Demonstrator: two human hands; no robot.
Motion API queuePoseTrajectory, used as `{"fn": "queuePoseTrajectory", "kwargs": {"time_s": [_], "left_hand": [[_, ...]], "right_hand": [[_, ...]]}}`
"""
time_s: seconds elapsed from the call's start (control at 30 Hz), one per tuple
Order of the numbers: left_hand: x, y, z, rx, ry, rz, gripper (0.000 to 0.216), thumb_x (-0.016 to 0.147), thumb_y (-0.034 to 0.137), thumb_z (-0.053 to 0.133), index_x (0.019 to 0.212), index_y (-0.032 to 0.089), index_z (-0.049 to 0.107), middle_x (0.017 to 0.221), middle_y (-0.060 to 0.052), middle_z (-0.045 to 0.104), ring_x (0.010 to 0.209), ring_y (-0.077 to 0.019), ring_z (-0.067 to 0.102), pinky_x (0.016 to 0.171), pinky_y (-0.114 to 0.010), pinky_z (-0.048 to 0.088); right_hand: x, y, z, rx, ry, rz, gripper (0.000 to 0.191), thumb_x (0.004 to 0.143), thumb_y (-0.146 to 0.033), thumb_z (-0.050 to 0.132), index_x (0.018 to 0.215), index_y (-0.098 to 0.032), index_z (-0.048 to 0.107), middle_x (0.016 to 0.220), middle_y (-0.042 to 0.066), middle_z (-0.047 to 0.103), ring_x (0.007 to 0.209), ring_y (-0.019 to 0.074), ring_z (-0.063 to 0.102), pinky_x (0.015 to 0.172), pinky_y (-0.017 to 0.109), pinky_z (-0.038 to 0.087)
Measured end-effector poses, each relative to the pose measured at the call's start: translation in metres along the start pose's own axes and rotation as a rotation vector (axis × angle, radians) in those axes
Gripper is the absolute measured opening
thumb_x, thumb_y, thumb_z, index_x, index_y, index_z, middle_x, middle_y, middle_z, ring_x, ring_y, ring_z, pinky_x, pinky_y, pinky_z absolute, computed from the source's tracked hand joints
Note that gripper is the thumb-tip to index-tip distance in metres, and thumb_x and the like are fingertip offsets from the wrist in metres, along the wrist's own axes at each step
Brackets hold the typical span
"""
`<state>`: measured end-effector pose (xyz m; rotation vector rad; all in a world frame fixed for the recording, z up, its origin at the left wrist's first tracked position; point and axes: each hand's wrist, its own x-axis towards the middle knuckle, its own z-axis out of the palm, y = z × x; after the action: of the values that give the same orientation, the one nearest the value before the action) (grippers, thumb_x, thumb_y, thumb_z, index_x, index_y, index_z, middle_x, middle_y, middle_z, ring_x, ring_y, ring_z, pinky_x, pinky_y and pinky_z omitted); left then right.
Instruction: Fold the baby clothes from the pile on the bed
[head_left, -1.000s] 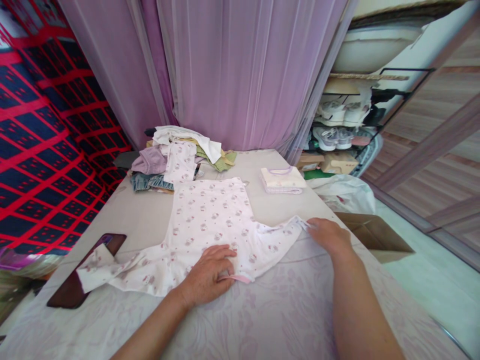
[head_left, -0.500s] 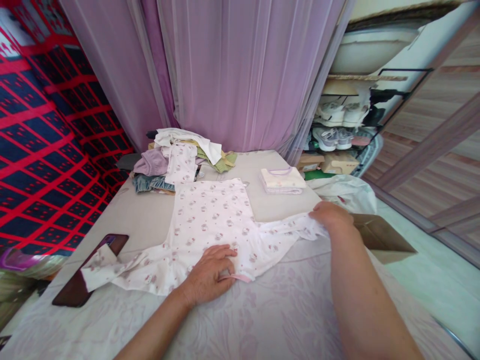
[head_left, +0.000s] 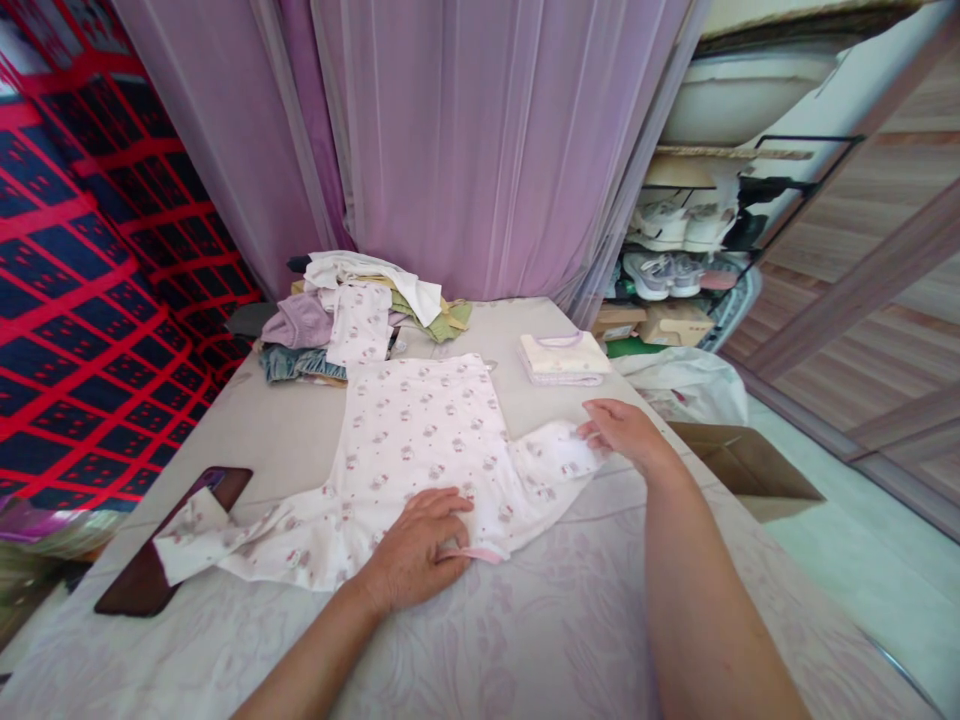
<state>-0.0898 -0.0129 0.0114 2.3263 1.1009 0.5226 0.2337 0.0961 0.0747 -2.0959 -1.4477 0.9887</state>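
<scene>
Right hand [head_left: 624, 432] has moved left, loosely spread fingers touching the right sleeve [head_left: 546, 468]; left hand [head_left: 418, 548], half wide, rests on the shirt [head_left: 427, 415].

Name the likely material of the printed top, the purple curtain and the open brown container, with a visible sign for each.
Printed top: soft matt fabric, perhaps cotton knit; the sleeves crease loosely.
Purple curtain: thin, sheer-looking fabric, likely synthetic; pale sheen on folds.
Open brown container: probably cardboard or stiff paper, matt; flat sides, straight edges.

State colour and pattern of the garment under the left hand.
The garment is white with small red-and-grey motifs; best seen in head view.
</scene>
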Motion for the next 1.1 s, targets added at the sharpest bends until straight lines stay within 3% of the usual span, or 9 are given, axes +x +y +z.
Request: {"fn": "queuePoseTrajectory", "kwargs": {"time_s": [0.1, 0.2, 0.33, 0.43, 0.63, 0.73, 0.83, 0.97, 1.1], "left_hand": [[0.0, -0.001, 0.001, -0.001, 0.011, 0.001, 0.007, 0.076, 0.021, 0.063, 0.082, 0.023, 0.063, 0.127, -0.003, 0.06, 0.128, -0.0242, 0.043, 0.107, -0.042, 0.031], [-0.001, -0.002, 0.001, 0.001, 0.005, 0.004, 0.01, 0.074, 0.019, 0.064, 0.084, 0.024, 0.063, 0.127, -0.002, 0.059, 0.128, -0.024, 0.042, 0.107, -0.042, 0.031], [-0.001, 0.0, -0.001, 0.005, -0.007, 0.016, 0.013, 0.074, 0.018, 0.064, 0.085, 0.024, 0.064, 0.128, -0.003, 0.059, 0.129, -0.0242, 0.042, 0.108, -0.041, 0.029], [0.0, 0.002, -0.004, -0.002, -0.028, 0.025, 0.009, 0.074, 0.018, 0.063, 0.081, 0.023, 0.065, 0.127, -0.003, 0.059, 0.128, -0.0246, 0.042, 0.108, -0.041, 0.03], [0.0, 0.004, -0.006, -0.005, -0.043, 0.02, 0.008, 0.075, 0.019, 0.063, 0.08, 0.024, 0.066, 0.128, -0.003, 0.058, 0.129, -0.0258, 0.041, 0.108, -0.043, 0.029], [-0.001, 0.004, -0.006, -0.011, -0.045, 0.019, 0.004, 0.076, 0.024, 0.065, 0.08, 0.024, 0.067, 0.128, -0.003, 0.058, 0.129, -0.0264, 0.041, 0.109, -0.044, 0.028], [0.0, 0.004, -0.006, -0.024, -0.04, 0.008, 0.008, 0.078, 0.033, 0.066, 0.079, 0.025, 0.068, 0.128, -0.002, 0.058, 0.129, -0.0262, 0.041, 0.109, -0.044, 0.028], [0.001, 0.004, -0.007, -0.033, -0.045, 0.003, 0.016, 0.081, 0.039, 0.064, 0.076, 0.024, 0.069, 0.126, -0.003, 0.059, 0.128, -0.0269, 0.043, 0.108, -0.044, 0.029], [0.001, 0.004, -0.007, -0.029, -0.046, 0.005, 0.015, 0.081, 0.037, 0.064, 0.076, 0.024, 0.07, 0.126, -0.004, 0.06, 0.128, -0.0275, 0.043, 0.108, -0.045, 0.029]], "right_hand": [[0.008, 0.012, 0.006, -0.367, 0.187, 0.009, 0.036, 0.087, -0.04, 0.047, 0.109, -0.019, 0.065, 0.106, 0.011, 0.07, 0.088, 0.0206, 0.065, 0.071, 0.028, 0.047], [0.003, 0.02, 0.014, -0.56, 0.088, -0.003, 0.04, 0.085, -0.052, 0.047, 0.095, -0.02, 0.069, 0.102, 0.009, 0.07, 0.091, 0.0228, 0.064, 0.068, 0.028, 0.044], [-0.016, 0.019, 0.014, -0.621, 0.216, -0.054, 0.04, 0.091, -0.044, 0.035, 0.099, -0.022, 0.068, 0.094, 0.008, 0.071, 0.087, 0.0212, 0.064, 0.065, 0.027, 0.041], [-0.022, 0.018, 0.002, -0.637, 0.326, 0.016, 0.041, 0.088, -0.049, 0.038, 0.105, -0.025, 0.067, 0.101, 0.009, 0.07, 0.091, 0.0248, 0.064, 0.067, 0.03, 0.043], [-0.013, 0.038, 0.009, -0.656, 0.279, 0.145, 0.04, 0.085, -0.051, 0.043, 0.105, -0.026, 0.068, 0.105, 0.011, 0.069, 0.096, 0.0276, 0.063, 0.075, 0.036, 0.047], [-0.015, 0.042, 0.023, -0.635, 0.432, 0.03, 0.042, 0.088, -0.038, 0.037, 0.117, -0.02, 0.062, 0.116, 0.014, 0.064, 0.102, 0.0267, 0.061, 0.082, 0.037, 0.046], [-0.025, 0.028, 0.041, -0.589, 0.583, -0.28, 0.045, 0.091, -0.03, 0.031, 0.126, -0.015, 0.055, 0.132, 0.014, 0.054, 0.12, 0.0241, 0.05, 0.098, 0.037, 0.038], [-0.038, -0.002, 0.084, -0.617, 0.367, -0.658, 0.051, 0.094, -0.035, 0.028, 0.138, -0.016, 0.043, 0.15, 0.009, 0.035, 0.138, 0.0207, 0.027, 0.113, 0.04, 0.018], [-0.043, -0.013, 0.125, -0.711, 0.029, -0.68, 0.059, 0.094, -0.045, 0.028, 0.144, -0.014, 0.034, 0.154, 0.011, 0.025, 0.142, 0.0248, 0.019, 0.114, 0.049, 0.012]]}}
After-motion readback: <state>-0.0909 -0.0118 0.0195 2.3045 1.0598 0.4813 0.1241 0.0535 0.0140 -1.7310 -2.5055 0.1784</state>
